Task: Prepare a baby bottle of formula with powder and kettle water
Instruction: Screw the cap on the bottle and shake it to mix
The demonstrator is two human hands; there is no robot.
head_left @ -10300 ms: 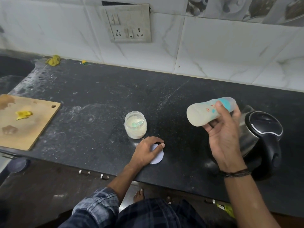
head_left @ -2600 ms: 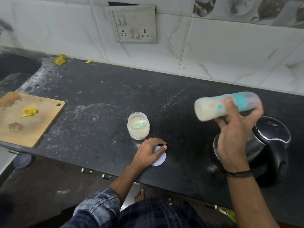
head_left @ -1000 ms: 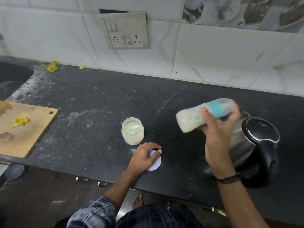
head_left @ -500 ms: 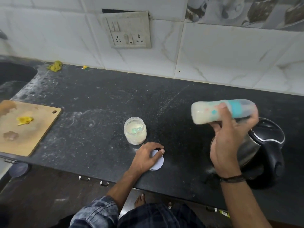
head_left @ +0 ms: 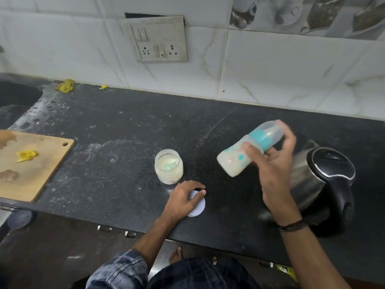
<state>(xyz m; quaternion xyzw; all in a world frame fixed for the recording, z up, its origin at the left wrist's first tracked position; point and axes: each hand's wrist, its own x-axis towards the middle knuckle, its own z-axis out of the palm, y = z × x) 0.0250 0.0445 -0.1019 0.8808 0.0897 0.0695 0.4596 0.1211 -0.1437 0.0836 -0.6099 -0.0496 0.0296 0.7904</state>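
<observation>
My right hand grips a capped baby bottle with a teal collar, full of milky liquid, tilted with its base down to the left above the black counter. An open jar of formula powder with a teal scoop inside stands at the counter's middle. In front of it lies the jar's white lid, and my left hand rests on that lid with fingers loosely curved. A steel and black kettle stands at the right, behind my right hand.
A wooden cutting board with yellow scraps lies at the left front. The sink is at the far left, with a yellow rag by the wall. A switch and socket plate is on the tiled wall.
The bottle has swung from nearly level to tilted, base lower and to the left, as my right hand shakes it. My left hand has stayed on the lid.
</observation>
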